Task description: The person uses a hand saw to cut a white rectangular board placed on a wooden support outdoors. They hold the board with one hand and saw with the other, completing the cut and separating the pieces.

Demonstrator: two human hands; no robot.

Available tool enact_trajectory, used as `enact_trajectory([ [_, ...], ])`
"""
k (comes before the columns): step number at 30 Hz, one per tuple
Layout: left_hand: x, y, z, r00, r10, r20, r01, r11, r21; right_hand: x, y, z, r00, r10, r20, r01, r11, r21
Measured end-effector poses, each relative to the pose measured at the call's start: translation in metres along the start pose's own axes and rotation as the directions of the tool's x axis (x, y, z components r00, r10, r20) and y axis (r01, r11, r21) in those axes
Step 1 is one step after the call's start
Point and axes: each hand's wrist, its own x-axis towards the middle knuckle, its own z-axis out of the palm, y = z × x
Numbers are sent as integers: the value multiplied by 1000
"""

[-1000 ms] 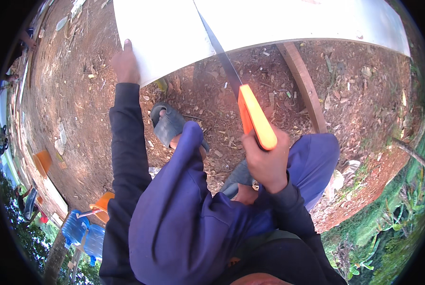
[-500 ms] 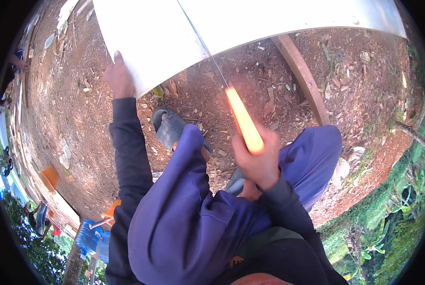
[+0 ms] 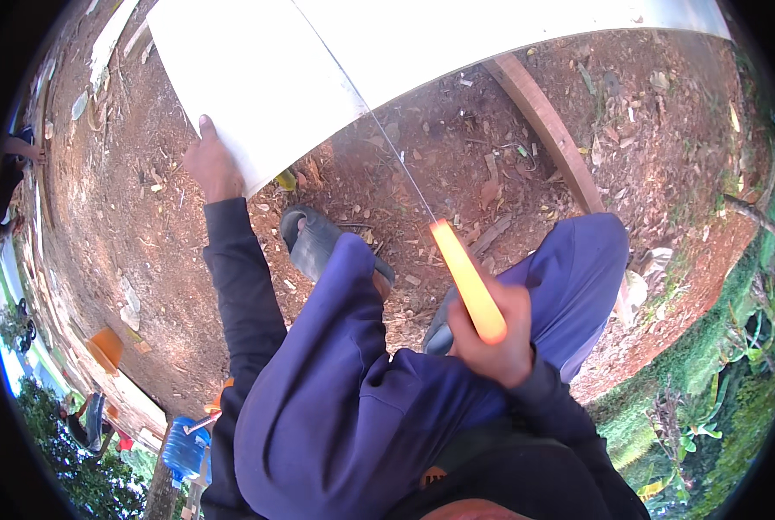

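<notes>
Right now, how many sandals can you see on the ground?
2. One grey sandal rests on the dirt below the white sheet. The other sandal peeks out behind the right hand, mostly hidden by the hand and the blue trouser leg.

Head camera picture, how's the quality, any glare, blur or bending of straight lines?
Head view: the white sheet is overexposed, nearly featureless in the sun; its straight edge and the wooden plank bow with the fisheye; black corners ring the frame. The saw's orange handle in the right hand looks slightly soft and bright. The left hand on the sheet's edge is sharp.
</notes>
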Motion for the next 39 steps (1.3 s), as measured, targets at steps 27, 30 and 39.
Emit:
enact_trajectory([
  [27,1,-10,4,1000,8,14,-6,994,-109,-29,1,-13,1000,-29,-10,29,999,-26],
  [30,3,-12,7,998,-11,59,16,997,-79,51,-5,14,998,19,-67,-19,1000,-5],
  [39,-2,-2,4,999,33,18,-31,995,-91,-25,-6,-6,999,7,-36,-6,1000,31],
])
